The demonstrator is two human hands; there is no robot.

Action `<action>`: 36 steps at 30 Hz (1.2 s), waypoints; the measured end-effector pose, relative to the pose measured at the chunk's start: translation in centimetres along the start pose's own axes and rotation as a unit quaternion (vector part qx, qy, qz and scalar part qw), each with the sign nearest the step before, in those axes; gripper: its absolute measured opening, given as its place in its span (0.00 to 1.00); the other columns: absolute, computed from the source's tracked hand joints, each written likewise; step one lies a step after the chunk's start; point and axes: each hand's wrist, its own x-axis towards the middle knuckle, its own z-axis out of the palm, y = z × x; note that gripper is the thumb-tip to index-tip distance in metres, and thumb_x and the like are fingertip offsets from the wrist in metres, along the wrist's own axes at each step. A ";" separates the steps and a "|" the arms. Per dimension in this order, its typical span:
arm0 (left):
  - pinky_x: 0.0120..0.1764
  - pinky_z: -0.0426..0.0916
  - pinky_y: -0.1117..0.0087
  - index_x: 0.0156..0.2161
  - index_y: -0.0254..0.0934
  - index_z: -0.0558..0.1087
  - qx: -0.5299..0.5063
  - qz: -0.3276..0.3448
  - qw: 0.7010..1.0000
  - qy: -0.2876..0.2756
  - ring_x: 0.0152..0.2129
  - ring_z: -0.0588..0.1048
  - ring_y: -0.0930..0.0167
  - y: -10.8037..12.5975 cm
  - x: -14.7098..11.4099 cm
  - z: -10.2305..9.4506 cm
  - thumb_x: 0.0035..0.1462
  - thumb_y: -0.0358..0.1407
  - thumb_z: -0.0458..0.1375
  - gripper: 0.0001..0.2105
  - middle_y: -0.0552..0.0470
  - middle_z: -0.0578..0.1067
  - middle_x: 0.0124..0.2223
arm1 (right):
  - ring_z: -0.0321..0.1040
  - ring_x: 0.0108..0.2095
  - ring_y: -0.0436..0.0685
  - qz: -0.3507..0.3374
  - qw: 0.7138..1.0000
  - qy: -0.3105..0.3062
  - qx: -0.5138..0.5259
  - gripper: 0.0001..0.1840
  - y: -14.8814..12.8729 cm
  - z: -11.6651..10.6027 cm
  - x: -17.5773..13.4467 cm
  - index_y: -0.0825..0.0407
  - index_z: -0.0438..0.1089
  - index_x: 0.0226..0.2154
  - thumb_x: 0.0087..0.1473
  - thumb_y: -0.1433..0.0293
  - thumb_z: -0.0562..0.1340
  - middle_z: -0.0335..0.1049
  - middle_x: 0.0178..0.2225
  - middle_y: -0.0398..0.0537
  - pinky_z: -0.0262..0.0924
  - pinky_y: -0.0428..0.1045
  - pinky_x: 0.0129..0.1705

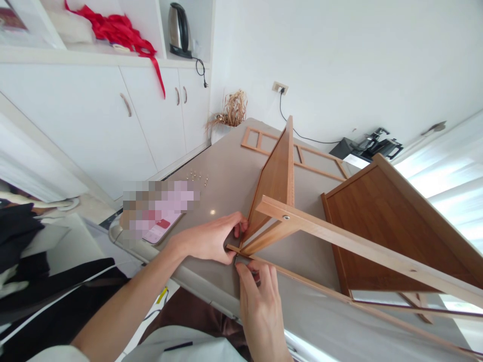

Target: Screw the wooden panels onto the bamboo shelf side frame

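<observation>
A partly assembled wooden shelf unit stands tilted on the table, with a brown panel (pixel 277 166) upright and a light wooden rail (pixel 339 236) running toward the right. My left hand (pixel 211 239) grips the unit's near corner, its thumb by the small wooden end and its fingers curled against the panel. Just below that corner, my right hand (pixel 260 289) is closed in a pinch at the joint. Whatever lies between its fingertips is too small and hidden to name. A second brown panel (pixel 400 226) sits farther right in the unit.
Several small metal fittings (pixel 198 177) lie on the grey table (pixel 222 166), near a phone (pixel 162 226) at its left edge. A ladder-like wooden frame (pixel 258 141) lies behind the panel. A dark appliance (pixel 347 147) stands at the back right, and a kettle (pixel 179 30) on the white shelf.
</observation>
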 end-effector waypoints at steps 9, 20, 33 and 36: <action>0.45 0.68 0.65 0.47 0.43 0.61 0.014 0.000 1.000 0.010 0.40 0.71 0.67 -0.9 0.1 0.7 0.44 0.31 0.63 0.24 0.53 0.70 0.43 | 0.62 0.39 0.57 -0.004 0.999 0.048 -0.003 0.11 0.1 0.0 0.1 0.53 0.70 0.47 0.62 0.77 0.61 0.68 0.38 0.50 0.61 0.54 0.43; 0.41 0.68 0.68 0.47 0.43 0.59 0.011 -0.007 1.000 -0.005 0.36 0.71 0.68 -0.7 0.0 0.3 0.45 0.33 0.63 0.24 0.56 0.69 0.38 | 0.63 0.37 0.56 0.059 0.997 0.036 0.031 0.05 0.0 0.4 -0.2 0.50 0.71 0.39 0.64 0.73 0.59 0.67 0.36 0.48 0.61 0.52 0.42; 0.41 0.67 0.69 0.48 0.42 0.60 0.010 0.002 1.000 0.004 0.36 0.71 0.68 -0.5 -0.2 0.5 0.43 0.33 0.65 0.27 0.56 0.68 0.39 | 0.63 0.38 0.55 0.053 0.996 0.023 0.062 0.09 0.2 0.2 -0.1 0.49 0.72 0.43 0.65 0.74 0.58 0.67 0.37 0.48 0.62 0.52 0.43; 0.41 0.67 0.69 0.48 0.42 0.60 0.013 0.004 1.000 0.006 0.36 0.71 0.69 -0.7 -0.2 0.6 0.43 0.33 0.66 0.27 0.56 0.69 0.39 | 0.63 0.38 0.55 0.049 0.997 0.015 0.066 0.10 0.3 0.1 -0.1 0.49 0.73 0.41 0.65 0.76 0.56 0.65 0.36 0.48 0.62 0.52 0.41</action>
